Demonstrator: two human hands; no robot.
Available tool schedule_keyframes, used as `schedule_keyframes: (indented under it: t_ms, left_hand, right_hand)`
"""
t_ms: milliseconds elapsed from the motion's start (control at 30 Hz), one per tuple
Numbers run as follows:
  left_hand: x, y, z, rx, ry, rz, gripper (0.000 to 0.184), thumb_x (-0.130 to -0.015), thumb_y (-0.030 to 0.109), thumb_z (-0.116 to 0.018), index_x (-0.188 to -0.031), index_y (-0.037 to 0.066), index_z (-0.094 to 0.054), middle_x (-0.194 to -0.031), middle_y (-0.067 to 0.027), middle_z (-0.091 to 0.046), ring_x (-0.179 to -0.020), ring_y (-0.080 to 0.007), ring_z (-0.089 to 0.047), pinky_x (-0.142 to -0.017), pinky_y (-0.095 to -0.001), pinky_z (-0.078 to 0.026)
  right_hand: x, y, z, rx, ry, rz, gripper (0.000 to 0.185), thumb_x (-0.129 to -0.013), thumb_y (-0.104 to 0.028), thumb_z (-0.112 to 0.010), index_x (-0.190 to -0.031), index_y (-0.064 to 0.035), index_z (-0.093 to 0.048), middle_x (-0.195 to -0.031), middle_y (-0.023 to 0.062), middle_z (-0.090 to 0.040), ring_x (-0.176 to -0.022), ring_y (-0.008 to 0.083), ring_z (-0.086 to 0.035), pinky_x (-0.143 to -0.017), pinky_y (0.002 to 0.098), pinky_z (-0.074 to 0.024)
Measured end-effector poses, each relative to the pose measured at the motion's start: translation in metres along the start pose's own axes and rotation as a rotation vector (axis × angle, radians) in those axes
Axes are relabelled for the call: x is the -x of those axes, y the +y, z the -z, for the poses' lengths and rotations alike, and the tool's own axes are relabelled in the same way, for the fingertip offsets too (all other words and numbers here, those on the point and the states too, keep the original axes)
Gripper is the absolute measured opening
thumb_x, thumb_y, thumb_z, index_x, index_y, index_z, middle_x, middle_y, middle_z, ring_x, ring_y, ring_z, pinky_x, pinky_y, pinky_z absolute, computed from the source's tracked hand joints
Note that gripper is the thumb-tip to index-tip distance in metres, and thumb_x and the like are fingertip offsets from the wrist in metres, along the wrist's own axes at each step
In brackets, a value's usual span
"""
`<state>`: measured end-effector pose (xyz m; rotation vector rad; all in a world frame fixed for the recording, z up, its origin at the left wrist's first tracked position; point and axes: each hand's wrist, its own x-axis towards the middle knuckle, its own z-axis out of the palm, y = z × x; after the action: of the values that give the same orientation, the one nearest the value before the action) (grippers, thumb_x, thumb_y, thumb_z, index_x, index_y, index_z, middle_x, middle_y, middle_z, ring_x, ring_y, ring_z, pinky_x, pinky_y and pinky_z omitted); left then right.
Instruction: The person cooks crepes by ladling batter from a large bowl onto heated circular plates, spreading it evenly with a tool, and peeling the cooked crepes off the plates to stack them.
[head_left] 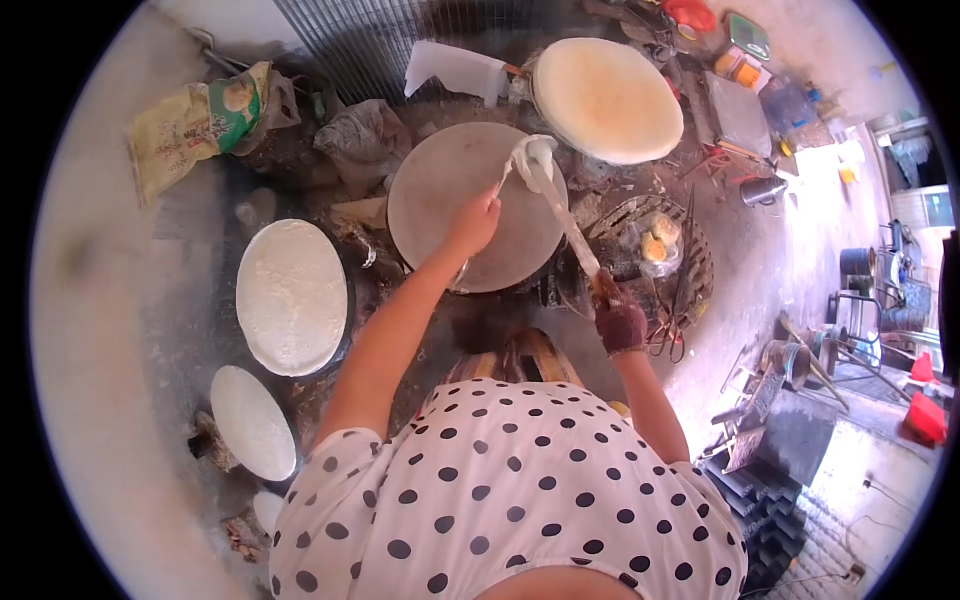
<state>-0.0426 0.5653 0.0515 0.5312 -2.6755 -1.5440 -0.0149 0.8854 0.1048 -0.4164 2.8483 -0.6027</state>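
Observation:
A large round griddle [440, 190] lies in front of me, its grey-brown surface bare over most of its width. My right hand [622, 322], in a dark glove, is closed around the handle of a long wooden paddle [572, 235]. White batter [530, 160] clings to the paddle's far end, above the griddle's upper right edge. My left hand [477, 222] is bare and closed over the griddle. A thin, pale tool [505, 178] reaches from its fingers to the batter; its exact kind is unclear.
Right of the griddle's far side is a thick round stack of pale flatbreads [610, 100]. A round rack [700, 265] holds a bag of yellowish food [660, 240] and scissors [672, 343]. Left are a round white pan [292, 298], another white disc [253, 422] and a printed sack [185, 130].

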Motion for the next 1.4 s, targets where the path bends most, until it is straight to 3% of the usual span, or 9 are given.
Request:
schedule_keyframes:
  t_ms: [67, 167, 333, 433, 467, 567, 733, 1100, 1400]
  left_hand:
    - [-0.008, -0.010, 0.006, -0.274, 0.144, -0.280, 0.045, -0.094, 0.021, -0.043, -0.137, 0.009, -0.042, -0.075, -0.0153, -0.062, -0.066, -0.0298, -0.061, -0.061, -0.0409, -0.046]
    - [-0.004, 0.015, 0.020, -0.301, 0.045, -0.096, 0.045, -0.093, 0.021, -0.043, -0.136, 0.009, -0.044, -0.087, -0.0202, -0.064, -0.079, -0.0384, -0.061, -0.070, -0.0450, -0.046]
    - [0.001, 0.024, 0.054, -0.505, 0.104, -0.018, 0.044, -0.093, 0.022, -0.042, -0.136, 0.012, -0.044, -0.091, -0.0202, -0.064, -0.082, -0.0382, -0.061, -0.073, -0.0452, -0.047]
    - [0.030, 0.038, 0.099, -0.472, 0.230, 0.065, 0.045, -0.093, 0.023, -0.042, -0.137, 0.012, -0.041, -0.095, -0.0198, -0.065, -0.086, -0.0386, -0.062, -0.075, -0.0452, -0.048]
    - [0.041, 0.048, 0.113, -0.376, 0.382, 0.089, 0.046, -0.094, 0.023, -0.042, -0.138, 0.012, -0.040, -0.095, -0.0192, -0.065, -0.086, -0.0383, -0.062, -0.075, -0.0444, -0.048]
    - [0.087, 0.070, 0.140, -0.147, 0.581, -0.024, 0.046, -0.095, 0.025, -0.042, -0.139, 0.011, -0.039, -0.097, -0.0191, -0.065, -0.087, -0.0388, -0.062, -0.075, -0.0426, -0.047]
    - [0.136, 0.037, 0.146, 0.333, 0.276, 0.120, 0.044, -0.096, 0.020, -0.044, -0.138, 0.006, -0.041, -0.059, -0.0029, -0.048, -0.044, -0.0091, -0.047, -0.044, -0.0275, -0.042]
    - [0.301, -0.053, 0.101, 0.952, 0.101, 0.408, 0.043, -0.098, 0.018, -0.041, -0.140, 0.008, -0.036, -0.056, 0.0018, -0.036, -0.034, -0.0081, -0.036, -0.032, -0.0221, -0.029]
    - [0.340, -0.024, 0.119, 1.077, 0.253, 0.366, 0.035, -0.101, 0.019, -0.037, -0.134, 0.011, -0.041, -0.057, 0.0029, -0.035, -0.035, -0.0081, -0.032, -0.033, -0.0236, -0.029]
  right_hand:
    - [0.016, 0.009, -0.023, -0.154, 0.151, 0.104, 0.034, -0.085, -0.020, -0.059, -0.119, -0.0213, -0.058, -0.110, 0.0096, -0.063, -0.090, 0.0305, -0.063, -0.074, 0.0389, -0.0533]
    - [0.019, 0.004, -0.074, -0.383, 0.469, 0.172, 0.037, -0.084, -0.018, -0.060, -0.120, -0.0199, -0.057, -0.109, 0.0092, -0.064, -0.089, 0.0301, -0.064, -0.071, 0.0395, -0.0542]
    - [-0.055, -0.056, -0.132, -0.536, 0.074, -0.177, 0.042, -0.082, -0.025, -0.063, -0.122, -0.0140, -0.058, -0.112, 0.0161, -0.063, -0.092, 0.0330, -0.064, -0.074, 0.0381, -0.0522]
    - [-0.051, -0.061, -0.121, -0.682, 0.196, -0.001, 0.050, -0.080, -0.029, -0.065, -0.125, -0.0121, -0.056, -0.104, 0.0190, -0.065, -0.085, 0.0329, -0.066, -0.071, 0.0373, -0.0521]
    - [-0.035, -0.077, -0.091, -0.650, -0.031, -0.330, 0.047, -0.085, -0.024, -0.063, -0.127, -0.0036, -0.054, -0.115, 0.0188, -0.062, -0.105, 0.0252, -0.062, -0.090, 0.0333, -0.0454]
    - [0.003, -0.079, -0.146, -0.984, 0.264, -0.271, 0.044, -0.087, -0.023, -0.061, -0.125, -0.0021, -0.055, -0.116, 0.0180, -0.062, -0.103, 0.0228, -0.062, -0.089, 0.0324, -0.0456]
    - [-0.052, -0.113, -0.142, -0.953, -0.025, -0.115, 0.046, -0.084, -0.015, -0.064, -0.126, 0.0001, -0.054, -0.111, 0.0161, -0.065, -0.098, 0.0183, -0.063, -0.086, 0.0277, -0.0476]
    - [-0.083, -0.118, -0.134, -0.368, -0.047, -0.105, 0.049, -0.080, -0.026, -0.066, -0.125, -0.0095, -0.056, -0.109, 0.0141, -0.066, -0.098, 0.0263, -0.065, -0.083, 0.0338, -0.0490]
    - [-0.096, -0.053, -0.143, -0.915, 0.081, -0.049, 0.042, -0.083, -0.017, -0.061, -0.123, -0.0044, -0.057, -0.110, 0.0162, -0.065, -0.096, 0.0205, -0.065, -0.079, 0.0335, -0.0497]
